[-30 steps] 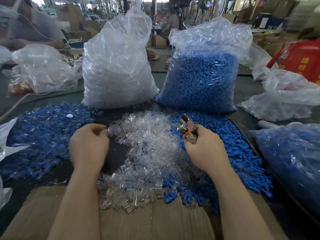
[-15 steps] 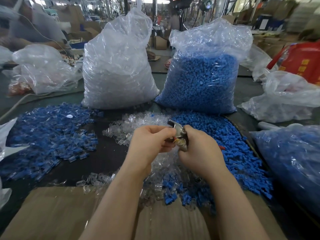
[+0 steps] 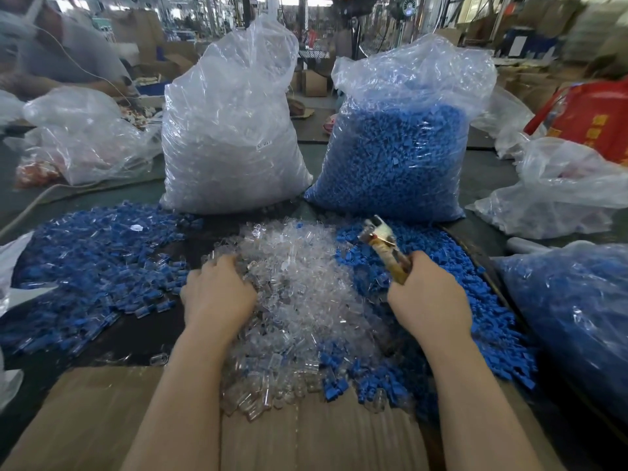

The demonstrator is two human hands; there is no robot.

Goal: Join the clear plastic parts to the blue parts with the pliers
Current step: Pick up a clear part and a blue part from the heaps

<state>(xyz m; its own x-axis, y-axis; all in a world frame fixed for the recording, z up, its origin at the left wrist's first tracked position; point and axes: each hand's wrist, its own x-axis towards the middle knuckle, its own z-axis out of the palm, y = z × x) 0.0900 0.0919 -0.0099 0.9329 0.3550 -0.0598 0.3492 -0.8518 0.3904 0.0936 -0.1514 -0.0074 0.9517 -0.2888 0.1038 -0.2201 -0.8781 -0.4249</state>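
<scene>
On the far left lay the heap of joined pieces (image 3: 91, 266), blue with clear caps, well apart from my working piles. My left hand (image 3: 217, 294) had left the pliers, where it met the right half a second earlier, and swung back onto the near-left edge of the clear parts pile (image 3: 299, 300). Its fingers curled down into the loose pieces; whether they had pinched one yet, I could not tell. I took that to mean one join was finished and I was fetching the next clear part. Further right, my right hand (image 3: 428, 300) gripped the handles of the pliers (image 3: 384, 246), their head raised over the inner edge of the loose blue parts (image 3: 452, 266). I could not see whether a blue part sat in the jaws. Behind stood the clear bag (image 3: 231, 130) and the blue bag (image 3: 397, 147).
</scene>
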